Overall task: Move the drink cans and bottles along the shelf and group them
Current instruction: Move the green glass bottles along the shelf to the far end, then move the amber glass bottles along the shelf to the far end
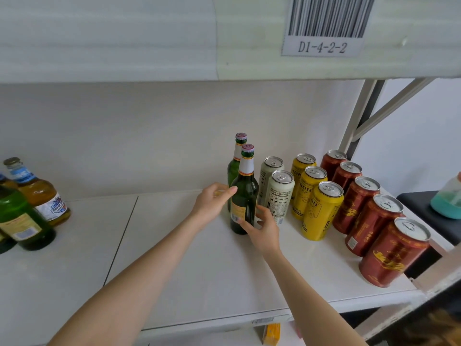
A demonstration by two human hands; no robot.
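Observation:
Two green glass bottles stand one behind the other mid-shelf: the front bottle (245, 196) and the rear bottle (233, 171). My left hand (214, 201) hovers at the front bottle's left shoulder, fingers apart, one fingertip touching the glass. My right hand (263, 228) is at the bottle's base on the right, fingers spread and resting lightly on it. To the right, rows run front to back: two white cans (280, 196), three yellow cans (320, 213) and several red cans (394, 253). At far left stand an amber bottle (42, 193) and another green bottle (22, 218).
The white shelf board (174, 258) has a seam left of centre. An upper shelf edge carries a barcode label (324, 26). A metal upright and brace (359, 121) close the right end. A teal container (446, 203) sits beyond it.

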